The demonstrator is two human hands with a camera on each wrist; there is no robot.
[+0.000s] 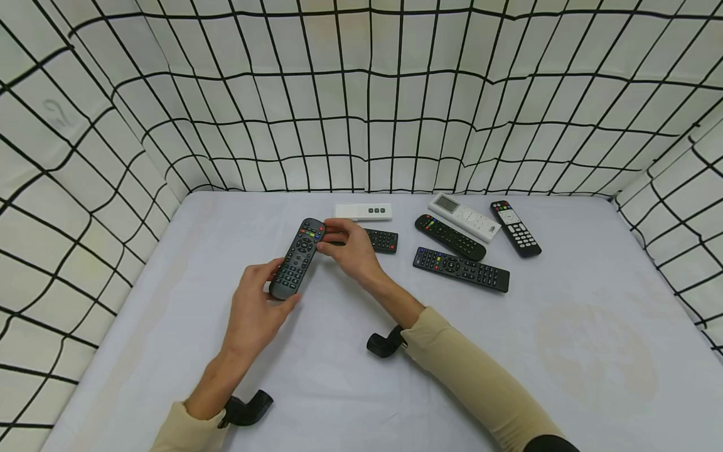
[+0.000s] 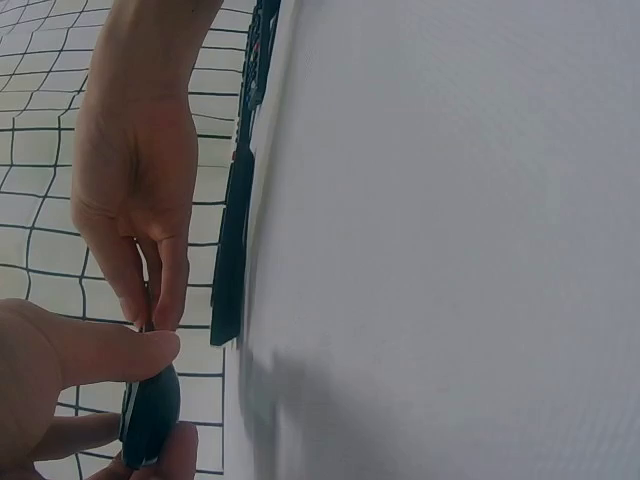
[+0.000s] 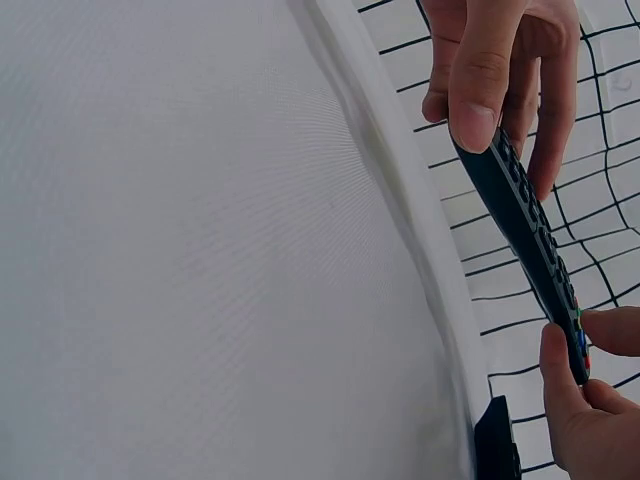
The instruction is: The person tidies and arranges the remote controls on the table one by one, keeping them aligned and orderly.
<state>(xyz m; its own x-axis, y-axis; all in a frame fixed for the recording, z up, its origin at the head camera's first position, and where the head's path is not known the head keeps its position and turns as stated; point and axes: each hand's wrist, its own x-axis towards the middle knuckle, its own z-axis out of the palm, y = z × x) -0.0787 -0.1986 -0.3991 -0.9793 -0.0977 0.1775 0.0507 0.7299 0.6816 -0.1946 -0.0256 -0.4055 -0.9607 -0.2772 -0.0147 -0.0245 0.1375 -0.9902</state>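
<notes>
A dark grey remote control (image 1: 297, 258) with coloured buttons near its top is held above the table, tilted, its keys facing up. My left hand (image 1: 255, 307) grips its lower end, thumb on one edge and fingers on the other. At the upper end, my right hand (image 1: 354, 249) pinches the right edge between thumb and fingers. The right wrist view shows the remote control (image 3: 525, 235) edge-on, with the left hand (image 3: 515, 60) and right hand (image 3: 595, 400) at opposite ends. Behind the right hand, a black remote (image 1: 382, 241) lies partly hidden.
At the back lies a white remote (image 1: 363, 211). To the right are a white remote with a screen (image 1: 464, 217), a black remote with rounded ends (image 1: 450, 237), a long black remote (image 1: 460, 269) and a black-and-white remote (image 1: 515, 228). Black netting (image 1: 367, 119) over white cloth surrounds the table.
</notes>
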